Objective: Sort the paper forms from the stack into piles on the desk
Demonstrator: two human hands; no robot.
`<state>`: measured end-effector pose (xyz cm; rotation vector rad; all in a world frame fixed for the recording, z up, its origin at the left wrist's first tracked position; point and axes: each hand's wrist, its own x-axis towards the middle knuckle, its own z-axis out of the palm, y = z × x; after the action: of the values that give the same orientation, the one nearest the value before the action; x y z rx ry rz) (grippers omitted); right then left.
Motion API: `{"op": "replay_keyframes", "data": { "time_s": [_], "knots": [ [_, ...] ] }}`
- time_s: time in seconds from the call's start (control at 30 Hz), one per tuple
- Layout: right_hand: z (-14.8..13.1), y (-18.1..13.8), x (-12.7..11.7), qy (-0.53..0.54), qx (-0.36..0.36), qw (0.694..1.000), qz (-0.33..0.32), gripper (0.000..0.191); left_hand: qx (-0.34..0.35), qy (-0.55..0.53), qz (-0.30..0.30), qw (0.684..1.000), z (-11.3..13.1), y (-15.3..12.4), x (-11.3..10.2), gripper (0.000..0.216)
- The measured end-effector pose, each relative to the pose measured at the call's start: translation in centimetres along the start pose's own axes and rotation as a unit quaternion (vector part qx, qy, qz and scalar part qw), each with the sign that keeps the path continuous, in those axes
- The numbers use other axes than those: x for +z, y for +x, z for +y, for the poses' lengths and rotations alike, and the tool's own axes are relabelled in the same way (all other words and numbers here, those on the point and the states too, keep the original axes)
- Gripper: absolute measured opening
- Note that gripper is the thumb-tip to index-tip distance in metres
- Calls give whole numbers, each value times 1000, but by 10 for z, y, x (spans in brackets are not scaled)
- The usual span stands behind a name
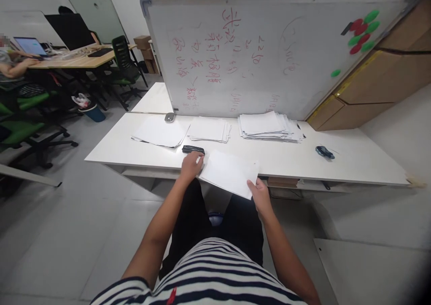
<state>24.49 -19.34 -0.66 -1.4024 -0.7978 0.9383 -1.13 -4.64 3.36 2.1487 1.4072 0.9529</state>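
A thin set of white paper sheets [230,172] lies at the front edge of the white table [353,161], partly overhanging it. My right hand [260,195] pinches the sheets' near right corner. My left hand [191,165] grips their left edge, fingers curled. A black stapler [193,150] rests on the table just beyond my left hand, not touched.
Three paper stacks [160,132] [209,129] [269,126] lie along the table's back, before a leaning whiteboard [262,54] with red writing. A dark blue object [324,152] sits at the right. A silver object [169,117] is near the board. A person sits at a desk [77,58] far left among green chairs.
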Motion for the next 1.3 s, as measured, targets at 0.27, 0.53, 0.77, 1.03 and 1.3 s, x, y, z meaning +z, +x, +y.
{"op": "replay_keyframes", "data": {
  "time_s": [0.27,0.53,0.77,1.03,1.3],
  "knots": [
    [12,-15,14,149,80,985,21,45,60,167,-60,982,-48,46,-4,39],
    [15,-8,29,140,68,988,6,46,65,124,-84,987,-40,34,-13,32],
    [15,-13,31,115,69,991,29,45,51,134,-98,985,-33,32,-17,32],
    [16,-13,34,111,70,991,20,43,46,158,-112,980,-29,33,-19,32],
    [14,-8,49,77,82,993,-46,45,35,191,-136,972,-28,33,-20,36]
  ]
}}
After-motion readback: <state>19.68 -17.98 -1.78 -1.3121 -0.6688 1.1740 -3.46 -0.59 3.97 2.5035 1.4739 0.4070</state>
